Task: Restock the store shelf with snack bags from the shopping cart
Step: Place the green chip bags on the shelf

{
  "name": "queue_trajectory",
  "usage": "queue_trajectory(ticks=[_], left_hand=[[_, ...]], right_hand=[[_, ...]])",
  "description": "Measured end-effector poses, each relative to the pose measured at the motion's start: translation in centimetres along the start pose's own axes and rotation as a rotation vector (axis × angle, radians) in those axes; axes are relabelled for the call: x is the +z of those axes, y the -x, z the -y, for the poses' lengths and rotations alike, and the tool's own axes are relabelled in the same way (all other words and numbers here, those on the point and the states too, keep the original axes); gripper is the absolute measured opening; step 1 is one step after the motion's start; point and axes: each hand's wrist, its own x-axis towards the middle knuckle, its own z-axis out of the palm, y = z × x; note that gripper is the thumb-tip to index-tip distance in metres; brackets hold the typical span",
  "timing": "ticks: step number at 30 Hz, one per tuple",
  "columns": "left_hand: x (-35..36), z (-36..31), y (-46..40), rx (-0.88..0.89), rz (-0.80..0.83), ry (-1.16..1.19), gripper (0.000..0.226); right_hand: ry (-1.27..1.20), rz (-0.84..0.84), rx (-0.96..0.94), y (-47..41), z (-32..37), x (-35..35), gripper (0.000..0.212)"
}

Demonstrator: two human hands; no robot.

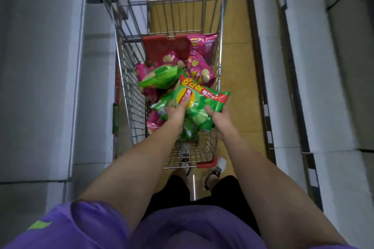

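**Two hands on a green bag over the cart**

Nearest, at the bottom: a purple shirt [182,228], cut off by the edge. Black shorts [174,190] just past it. Two bare arms reaching forward and down.

Left hand [176,111] pressed on top of a green snack bag [194,105], fingers stretched forward and a little bent over the round yellow and red mark. Thumb hidden, so hard to tell how tight the hold is. Right hand [217,113] curled round the right side of the same bag, fingertips tucked under and out of sight. Bag held up above the near end of the shopping cart [219,79], tilted, red strip along its far edge. Lower part of the bag crumpled and partly covered by the wrists.

Below the bag, through the wire floor: a shoe [185,159], blurry. Another foot [212,176] just beside the cart's red corner, hard to make out.

Farther in the cart: a second green bag [159,77] lying on its side, touching the held one. Pink snack bags [200,68] piled under and behind, some half hidden. A red flap [166,48] folded over the far ones.

Beyond: the cart's wire back and red handle ends, cut off at the top. Yellow floor [236,26] underneath.

On both sides: white shelves [299,87], smeared and blurry. What is on them cannot be told.
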Motion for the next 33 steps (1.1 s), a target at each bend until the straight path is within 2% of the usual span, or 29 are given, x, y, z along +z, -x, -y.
queue_trajectory(ticks=[3,5,7,9,11,12,15,18,22,24,29,33], left_hand=[[3.5,-0.4,2.1,-0.048,0.111,0.226,0.130],[5.9,-0.2,3.9,-0.024,0.135,0.220,0.123],[8.2,0.2,6.1,0.051,0.097,0.185,0.108],[10.5,1.2,7.8,0.085,0.107,0.133,0.113],[12.8,2.8,8.7,0.127,0.120,0.061,0.126],[14.0,3.6,8.5,0.167,0.128,0.002,0.124],[18.5,5.7,13.1,0.263,0.223,-0.213,0.093],[22.9,8.1,17.7,0.254,0.408,-0.438,0.075],[29.2,11.7,23.5,0.233,0.665,-0.580,0.063],[32.2,13.9,26.3,0.234,0.756,-0.643,0.063],[36.7,17.8,30.9,0.262,0.848,-0.704,0.067],[39.5,21.2,33.8,0.392,0.905,-0.833,0.066]], right_hand=[[-0.174,0.069,-0.001,0.8,0.4,-3.0,0.044],[-0.200,0.103,-0.020,1.8,0.5,-5.2,0.035],[-0.194,0.092,-0.010,2.5,0.2,-8.1,0.035],[-0.170,0.057,0.000,2.8,-0.7,-11.5,0.045],[-0.137,-0.085,0.017,3.7,-2.1,-15.1,0.069],[-0.111,-0.178,0.016,4.0,-2.8,-16.9,0.082],[-0.111,-0.386,-0.049,5.5,-4.2,-23.6,0.099],[-0.113,-0.430,-0.122,7.9,-4.8,-29.7,0.103],[-0.220,-0.361,-0.143,10.8,-6.4,-35.8,0.078],[-0.282,-0.448,-0.129,12.5,-7.5,-38.5,0.079],[-0.418,-0.690,-0.224,15.7,-9.5,-43.0,0.052],[-0.452,-0.874,-0.247,18.4,-11.2,-46.3,0.047]])
